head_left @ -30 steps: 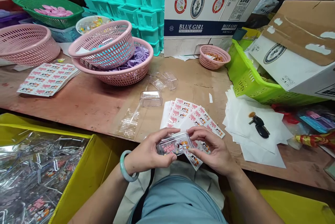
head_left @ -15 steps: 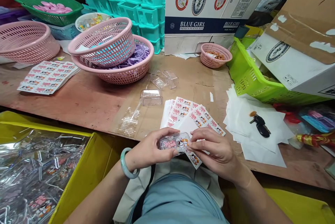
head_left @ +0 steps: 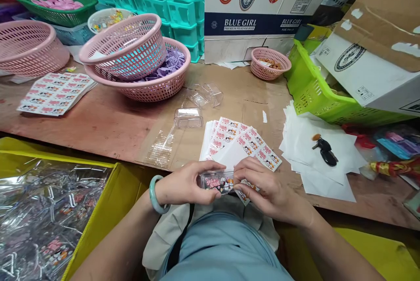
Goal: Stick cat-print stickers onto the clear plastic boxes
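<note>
My left hand (head_left: 185,183) and my right hand (head_left: 262,187) together grip a small clear plastic box (head_left: 218,181) with a cat sticker on its face, held over my lap at the table's near edge. The left hand, with a green bangle on its wrist, clasps the box's left end. The right hand's fingers pinch its right end, over the lower part of a fanned stack of cat sticker sheets (head_left: 238,141). Beyond the stack an empty clear box (head_left: 188,118) lies on the table.
A yellow bin (head_left: 108,211) of stickered clear boxes sits at my lower left. Pink baskets (head_left: 154,88) of purple and blue pieces, another sticker sheet (head_left: 54,93), white papers with keys (head_left: 323,149), a lime basket (head_left: 315,101) and cartons ring the wooden table (head_left: 108,128).
Both hands have turned the clear box more edge-on and closed tighter round it. The view has tilted slightly downward.
</note>
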A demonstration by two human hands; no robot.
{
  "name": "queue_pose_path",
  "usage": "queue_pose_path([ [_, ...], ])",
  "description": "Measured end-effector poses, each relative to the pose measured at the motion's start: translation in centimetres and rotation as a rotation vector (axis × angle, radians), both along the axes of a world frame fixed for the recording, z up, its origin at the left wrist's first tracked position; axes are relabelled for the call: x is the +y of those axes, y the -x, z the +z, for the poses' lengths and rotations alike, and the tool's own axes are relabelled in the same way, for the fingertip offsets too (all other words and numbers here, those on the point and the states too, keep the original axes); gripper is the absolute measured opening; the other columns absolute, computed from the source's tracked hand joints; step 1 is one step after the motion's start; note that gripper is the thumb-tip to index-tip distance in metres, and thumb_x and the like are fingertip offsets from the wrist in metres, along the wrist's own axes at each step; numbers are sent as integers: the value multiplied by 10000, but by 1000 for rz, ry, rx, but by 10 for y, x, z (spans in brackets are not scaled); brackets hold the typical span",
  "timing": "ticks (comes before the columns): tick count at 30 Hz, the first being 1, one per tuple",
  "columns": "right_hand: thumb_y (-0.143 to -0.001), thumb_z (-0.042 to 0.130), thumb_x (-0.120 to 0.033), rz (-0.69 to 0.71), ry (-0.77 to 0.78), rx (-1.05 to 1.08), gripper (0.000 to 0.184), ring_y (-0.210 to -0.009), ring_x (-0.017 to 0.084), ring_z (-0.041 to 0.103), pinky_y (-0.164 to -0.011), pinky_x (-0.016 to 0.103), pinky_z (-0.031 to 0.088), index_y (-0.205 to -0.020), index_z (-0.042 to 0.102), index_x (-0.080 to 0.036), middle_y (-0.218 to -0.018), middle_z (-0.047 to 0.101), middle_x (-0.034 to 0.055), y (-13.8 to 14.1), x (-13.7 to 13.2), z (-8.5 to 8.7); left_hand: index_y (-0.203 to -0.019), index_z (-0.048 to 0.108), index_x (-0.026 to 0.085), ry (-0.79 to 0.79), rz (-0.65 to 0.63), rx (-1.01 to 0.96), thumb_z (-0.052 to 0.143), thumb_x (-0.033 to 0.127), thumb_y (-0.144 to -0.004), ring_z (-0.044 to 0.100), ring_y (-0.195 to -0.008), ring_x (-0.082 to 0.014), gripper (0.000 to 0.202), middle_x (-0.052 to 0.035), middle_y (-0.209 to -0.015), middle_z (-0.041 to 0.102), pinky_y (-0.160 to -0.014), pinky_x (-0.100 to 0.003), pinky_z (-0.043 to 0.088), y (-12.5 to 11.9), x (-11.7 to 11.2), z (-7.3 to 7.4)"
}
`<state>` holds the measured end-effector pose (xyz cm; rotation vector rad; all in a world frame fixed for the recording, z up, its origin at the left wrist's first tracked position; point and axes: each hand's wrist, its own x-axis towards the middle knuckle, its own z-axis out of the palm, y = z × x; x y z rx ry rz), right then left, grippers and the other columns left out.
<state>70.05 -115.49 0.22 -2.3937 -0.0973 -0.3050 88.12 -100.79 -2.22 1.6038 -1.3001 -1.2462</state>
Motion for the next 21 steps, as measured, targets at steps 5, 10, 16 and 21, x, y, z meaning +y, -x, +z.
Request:
queue_pose_path([
  [5,-866,460,-20,11,192,-252,225,-976,219,528,-860,395,482,-1034,541,-146,-949,578,108,-1,-3,-6,-1223,567,179,38,17,-24,697,288,-670,592,-1020,-211,579,-43,-1142,642,-930,-303,465,2,-1,4],
  [10,-889,525,-160,-405,-103,-246,98,-889,186,564,-805,329,479,-976,549,-198,-934,581,65,-3,-8,-13,-1274,500,180,199,356,-174,651,254,-727,569,-1105,-227,573,-84,-1233,595,-981,-349,453,15,-8,-2],
  [16,-868,543,-468,-668,-642,80,305,-617,123,475,-561,229,409,-750,539,-187,-666,492,-15,-20,5,-33,-1287,452,202,421,521,-412,640,225,-732,482,-1236,-239,586,-106,-1303,523,-1061,-404,402,32,-21,-19],
  [21,-827,594,-457,-725,-708,70,310,-564,110,427,-523,232,367,-698,528,-184,-618,464,-31,-28,4,-37,-1301,424,201,436,544,-476,628,225,-750,449,-1273,-255,588,-125,-1347,480,-1048,-412,419,37,-25,-22],
])
